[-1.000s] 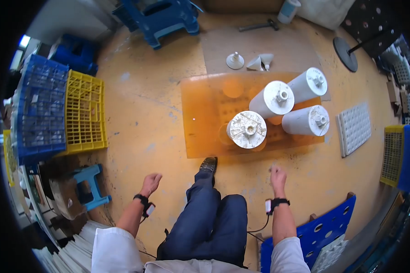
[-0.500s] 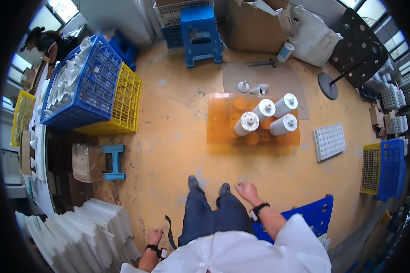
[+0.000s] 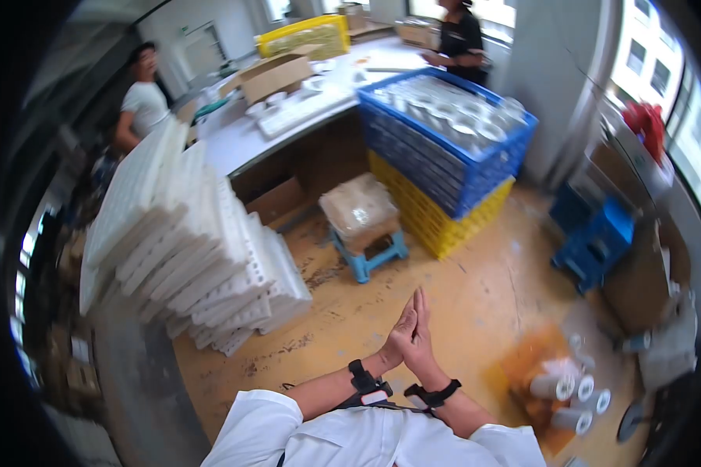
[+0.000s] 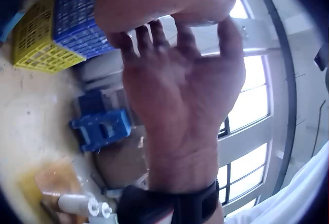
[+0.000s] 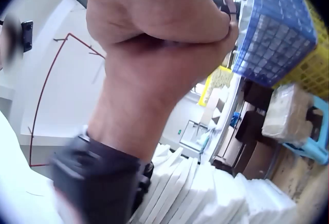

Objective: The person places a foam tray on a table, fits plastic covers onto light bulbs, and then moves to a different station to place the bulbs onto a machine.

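Note:
In the head view my left hand [image 3: 392,350] and right hand [image 3: 421,346] meet in front of the body, palms toward each other. Their fingers point forward, straight and side by side, and nothing shows held between them. Both wrists carry a black band [image 3: 364,377]. Seen from the left wrist, straight fingers of the right hand [image 4: 185,88] reach up toward the left hand's palm. In the right wrist view the two hands overlap and most fingers are hidden.
White foam trays [image 3: 202,257] lean in a stack at left. Ahead stand a wrapped box [image 3: 360,206] on a blue stool, then a blue crate [image 3: 444,156] on a yellow one. White cylinders [image 3: 553,387] stand on an orange sheet at right. Two people are by the white table [image 3: 234,152].
The head view has swung left, from the orange sheet to the foam trays and table. My hands, apart before with fingers curled, have come together with fingers straightened.

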